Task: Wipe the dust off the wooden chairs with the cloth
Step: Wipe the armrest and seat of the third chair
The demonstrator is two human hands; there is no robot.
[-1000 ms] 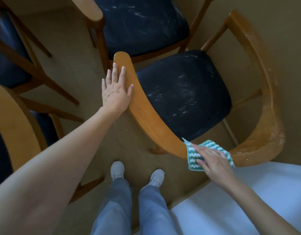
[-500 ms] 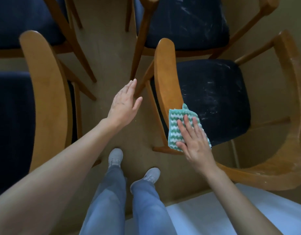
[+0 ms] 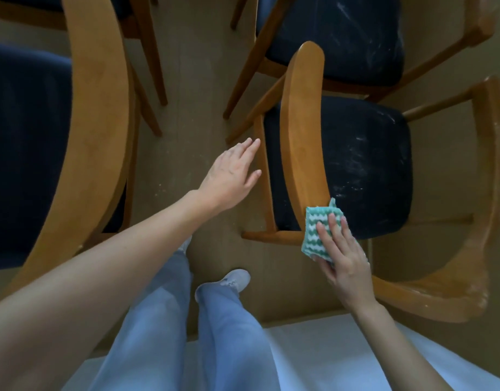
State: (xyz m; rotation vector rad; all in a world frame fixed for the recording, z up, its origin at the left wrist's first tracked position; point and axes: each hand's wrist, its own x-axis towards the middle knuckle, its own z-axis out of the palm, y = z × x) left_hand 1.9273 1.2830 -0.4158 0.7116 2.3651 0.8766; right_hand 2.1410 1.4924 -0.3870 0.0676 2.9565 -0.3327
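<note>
Zigzag-knit cloth point(image 3: 316, 230) under flat right hand point(image 3: 346, 266) — on curved wooden armrest point(image 3: 302, 122).

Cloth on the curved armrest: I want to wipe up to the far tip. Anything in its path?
Nothing visible. The right hand presses the cloth on the near end of the armrest; the wood ahead is bare up to its rounded tip. The left hand is open beside it, off the top.
</note>
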